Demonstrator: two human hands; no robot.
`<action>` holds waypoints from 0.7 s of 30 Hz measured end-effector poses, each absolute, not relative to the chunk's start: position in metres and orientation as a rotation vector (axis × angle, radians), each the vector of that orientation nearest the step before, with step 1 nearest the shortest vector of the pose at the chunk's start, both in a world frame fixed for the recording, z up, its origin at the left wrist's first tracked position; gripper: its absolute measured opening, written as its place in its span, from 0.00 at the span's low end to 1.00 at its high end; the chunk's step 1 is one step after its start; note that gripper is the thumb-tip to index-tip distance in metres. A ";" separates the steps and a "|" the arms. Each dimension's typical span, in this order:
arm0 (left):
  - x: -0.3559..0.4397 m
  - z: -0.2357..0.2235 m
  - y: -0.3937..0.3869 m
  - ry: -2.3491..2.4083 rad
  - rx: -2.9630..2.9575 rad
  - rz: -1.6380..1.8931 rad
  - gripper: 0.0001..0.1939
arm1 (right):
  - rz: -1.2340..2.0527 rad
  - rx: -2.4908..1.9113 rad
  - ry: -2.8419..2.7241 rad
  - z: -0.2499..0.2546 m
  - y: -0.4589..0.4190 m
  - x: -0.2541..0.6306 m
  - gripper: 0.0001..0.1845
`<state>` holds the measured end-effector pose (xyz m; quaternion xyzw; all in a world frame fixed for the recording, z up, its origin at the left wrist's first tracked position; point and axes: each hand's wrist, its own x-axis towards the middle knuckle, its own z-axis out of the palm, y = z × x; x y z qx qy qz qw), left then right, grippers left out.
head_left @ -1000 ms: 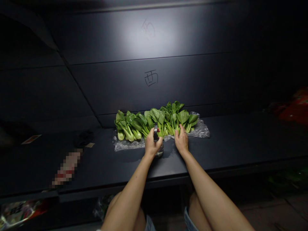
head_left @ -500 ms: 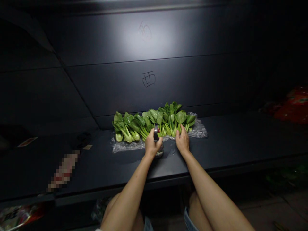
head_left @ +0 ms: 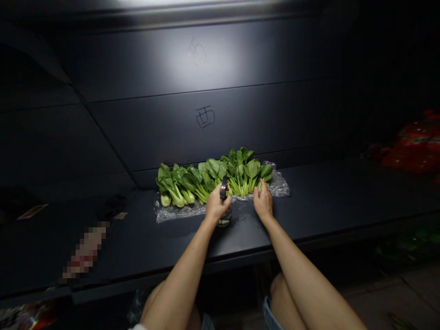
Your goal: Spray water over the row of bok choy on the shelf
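A row of green bok choy [head_left: 209,172], wet on the leaves, lies on clear plastic wrap [head_left: 182,212] on the dark shelf. My left hand [head_left: 216,205] is closed around a spray bottle [head_left: 224,220] with a black trigger head and a clear body. Its nozzle points at the middle of the row. At the right end of the row is my right hand [head_left: 263,204], its thumb held apart from the fingers. Those fingertips reach the lower stems there; whether they touch them I cannot tell. Nothing is visibly held in it.
A dark panel wall [head_left: 154,128] with written characters rises behind the bok choy. Red packages [head_left: 412,146] sit on the shelf at the far right. A blurred-out flat item [head_left: 85,252] and small cards [head_left: 32,211] lie to the left. Water drops dot the shelf [head_left: 247,224].
The view has shifted slightly, so the shelf and bok choy appear a little further left. My right hand has moved slightly rightward relative to the bok choy. The spray bottle stays in my left hand.
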<state>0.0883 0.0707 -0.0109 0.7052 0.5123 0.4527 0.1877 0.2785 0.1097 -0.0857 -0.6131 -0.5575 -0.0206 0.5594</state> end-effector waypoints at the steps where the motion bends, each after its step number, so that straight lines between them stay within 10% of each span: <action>1: 0.089 -0.012 0.072 1.432 1.968 1.280 0.13 | -0.049 -1.451 -1.315 -0.086 0.110 0.280 0.28; 21: 0.110 -0.019 0.085 1.378 1.955 1.282 0.11 | -0.070 -1.472 -1.302 -0.090 0.113 0.287 0.27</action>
